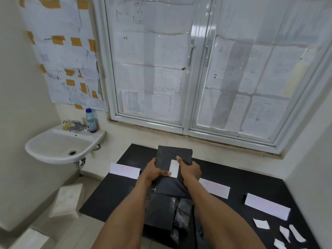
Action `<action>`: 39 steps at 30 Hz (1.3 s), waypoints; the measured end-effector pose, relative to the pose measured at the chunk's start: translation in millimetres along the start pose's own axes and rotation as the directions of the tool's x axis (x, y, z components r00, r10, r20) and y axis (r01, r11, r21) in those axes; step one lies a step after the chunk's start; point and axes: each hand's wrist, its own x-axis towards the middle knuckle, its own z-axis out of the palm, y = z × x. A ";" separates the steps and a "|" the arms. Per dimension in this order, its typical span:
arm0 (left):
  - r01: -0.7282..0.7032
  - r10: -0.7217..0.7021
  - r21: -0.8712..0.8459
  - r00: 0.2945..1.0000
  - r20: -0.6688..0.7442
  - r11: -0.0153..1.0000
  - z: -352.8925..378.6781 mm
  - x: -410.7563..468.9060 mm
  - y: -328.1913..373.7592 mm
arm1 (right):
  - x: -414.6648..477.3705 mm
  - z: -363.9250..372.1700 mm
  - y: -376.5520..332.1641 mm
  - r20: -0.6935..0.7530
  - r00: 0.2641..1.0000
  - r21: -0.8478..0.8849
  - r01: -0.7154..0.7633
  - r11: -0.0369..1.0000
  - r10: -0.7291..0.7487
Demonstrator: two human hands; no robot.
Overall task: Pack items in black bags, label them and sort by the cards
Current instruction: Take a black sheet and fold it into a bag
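Black packed bag (pixel 172 169) sits in both your hands above the black table (pixel 251 184), just beyond the middle card (pixel 214 188). Your left hand (pixel 152 172) clasps its left edge; your right hand (pixel 190 169) grips the right, thumb beside the white label (pixel 174 168).

A single head-worn wide-angle view looks forward and down from above the black worktop (pixel 233 180), close over the forearms, facing a papered window (pixel 197 69); a sink (pixel 59 148) sits left, edges bowed, probably lens distortion.
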 end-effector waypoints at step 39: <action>0.083 -0.022 0.554 0.993 -0.116 0.828 -119.2 -40.7 -40.5 | -63.1 95.4 25.4 0.712 0.634 -0.249 0.630 0.736 -0.302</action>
